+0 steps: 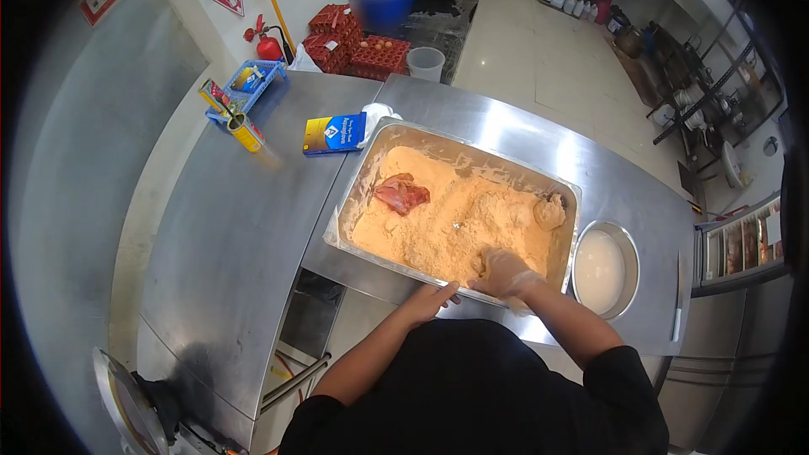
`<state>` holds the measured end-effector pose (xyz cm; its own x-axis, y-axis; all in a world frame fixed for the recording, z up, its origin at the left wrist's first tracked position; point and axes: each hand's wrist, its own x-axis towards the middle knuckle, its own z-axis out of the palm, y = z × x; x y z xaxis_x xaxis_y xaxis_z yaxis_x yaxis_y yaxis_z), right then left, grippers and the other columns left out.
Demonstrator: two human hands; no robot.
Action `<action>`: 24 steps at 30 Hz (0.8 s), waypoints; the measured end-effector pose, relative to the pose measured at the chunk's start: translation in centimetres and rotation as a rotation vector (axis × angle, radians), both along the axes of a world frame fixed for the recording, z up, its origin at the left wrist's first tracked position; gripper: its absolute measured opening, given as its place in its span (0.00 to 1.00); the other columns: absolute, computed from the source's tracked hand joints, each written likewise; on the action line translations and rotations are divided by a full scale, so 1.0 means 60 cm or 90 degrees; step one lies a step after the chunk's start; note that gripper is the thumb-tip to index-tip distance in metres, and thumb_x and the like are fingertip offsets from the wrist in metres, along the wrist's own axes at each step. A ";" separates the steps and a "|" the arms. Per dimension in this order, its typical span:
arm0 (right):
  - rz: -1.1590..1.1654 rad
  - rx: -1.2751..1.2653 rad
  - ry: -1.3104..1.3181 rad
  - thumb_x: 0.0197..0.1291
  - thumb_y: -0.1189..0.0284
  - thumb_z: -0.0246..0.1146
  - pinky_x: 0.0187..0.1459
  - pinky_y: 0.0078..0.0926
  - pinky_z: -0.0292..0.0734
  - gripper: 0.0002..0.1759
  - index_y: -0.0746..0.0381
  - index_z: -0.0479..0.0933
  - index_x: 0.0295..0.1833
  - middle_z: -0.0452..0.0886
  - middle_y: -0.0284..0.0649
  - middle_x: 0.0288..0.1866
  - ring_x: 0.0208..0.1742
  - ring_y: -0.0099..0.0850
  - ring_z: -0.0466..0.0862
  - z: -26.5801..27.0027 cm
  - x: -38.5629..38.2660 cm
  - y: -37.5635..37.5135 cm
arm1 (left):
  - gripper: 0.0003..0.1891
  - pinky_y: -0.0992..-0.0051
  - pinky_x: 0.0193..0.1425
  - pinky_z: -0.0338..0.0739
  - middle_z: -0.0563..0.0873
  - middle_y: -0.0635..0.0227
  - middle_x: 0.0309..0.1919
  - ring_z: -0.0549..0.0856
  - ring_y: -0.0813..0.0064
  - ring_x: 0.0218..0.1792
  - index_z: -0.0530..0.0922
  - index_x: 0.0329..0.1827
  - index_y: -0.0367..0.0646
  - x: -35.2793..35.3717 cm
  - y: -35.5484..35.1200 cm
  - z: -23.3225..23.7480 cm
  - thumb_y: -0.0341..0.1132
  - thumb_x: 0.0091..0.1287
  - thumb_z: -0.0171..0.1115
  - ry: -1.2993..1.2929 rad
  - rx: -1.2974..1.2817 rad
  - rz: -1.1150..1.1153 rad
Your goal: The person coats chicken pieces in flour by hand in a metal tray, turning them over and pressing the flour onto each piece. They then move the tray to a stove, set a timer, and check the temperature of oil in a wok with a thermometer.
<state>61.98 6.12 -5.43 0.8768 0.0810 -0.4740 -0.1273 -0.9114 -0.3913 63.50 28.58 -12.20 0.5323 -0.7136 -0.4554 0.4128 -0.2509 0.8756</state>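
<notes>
A deep rectangular metal tray (345, 194) holds orange-tinted flour (447, 202). My right hand (504, 274), in a clear plastic glove, presses into the flour near the tray's front right; its fingertips are buried, so what they hold is hidden. At the front rim, my bare left hand (431, 302) has its fingers curled over the edge. A raw, reddish piece of meat (402, 194) lies uncoated on the flour at the left. In the far right corner sits a flour-covered lump (550, 211). Right of the tray stands a round metal bowl (602, 265) of milky liquid.
A box of gloves (334, 133) lies behind the tray's left corner. Farther left are an open can (245, 133) and a blue basket (261, 84). A knife (677, 303) lies near the right table edge. Egg trays (379, 55) and a bucket (425, 64) stand beyond the table.
</notes>
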 end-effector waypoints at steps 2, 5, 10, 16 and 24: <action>-0.065 0.049 0.101 0.55 0.51 0.70 0.58 0.41 0.76 0.37 0.72 0.75 0.56 0.83 0.61 0.50 0.55 0.51 0.83 0.005 0.007 0.015 | 0.24 0.70 0.46 0.76 0.87 0.63 0.40 0.85 0.72 0.43 0.81 0.52 0.35 -0.003 0.000 -0.002 0.51 0.77 0.51 0.005 0.001 0.002; -0.005 0.074 0.075 0.55 0.55 0.70 0.58 0.40 0.76 0.35 0.71 0.75 0.60 0.82 0.63 0.52 0.57 0.50 0.82 0.006 0.001 0.003 | 0.24 0.71 0.46 0.76 0.87 0.63 0.40 0.85 0.72 0.43 0.80 0.53 0.35 0.000 -0.007 -0.002 0.50 0.77 0.51 0.002 -0.016 0.023; -0.107 0.174 0.037 0.54 0.61 0.73 0.53 0.34 0.78 0.36 0.70 0.72 0.65 0.84 0.55 0.50 0.51 0.42 0.85 0.000 -0.003 -0.079 | 0.23 0.71 0.46 0.76 0.87 0.63 0.40 0.85 0.73 0.43 0.80 0.53 0.35 -0.006 -0.001 -0.002 0.50 0.77 0.52 0.004 0.008 0.014; -0.277 0.319 -0.058 0.58 0.71 0.71 0.53 0.31 0.77 0.26 0.63 0.76 0.62 0.85 0.46 0.48 0.50 0.34 0.83 -0.028 -0.015 -0.114 | 0.24 0.71 0.46 0.77 0.87 0.62 0.40 0.85 0.72 0.42 0.79 0.53 0.34 -0.003 -0.002 -0.016 0.51 0.77 0.52 0.005 0.002 0.018; -0.428 0.363 -0.148 0.58 0.76 0.69 0.47 0.30 0.78 0.22 0.61 0.77 0.59 0.84 0.40 0.44 0.46 0.27 0.82 -0.059 0.003 -0.179 | 0.27 0.71 0.47 0.77 0.88 0.61 0.40 0.84 0.73 0.42 0.80 0.53 0.34 -0.001 0.000 0.004 0.54 0.77 0.50 -0.002 0.026 -0.003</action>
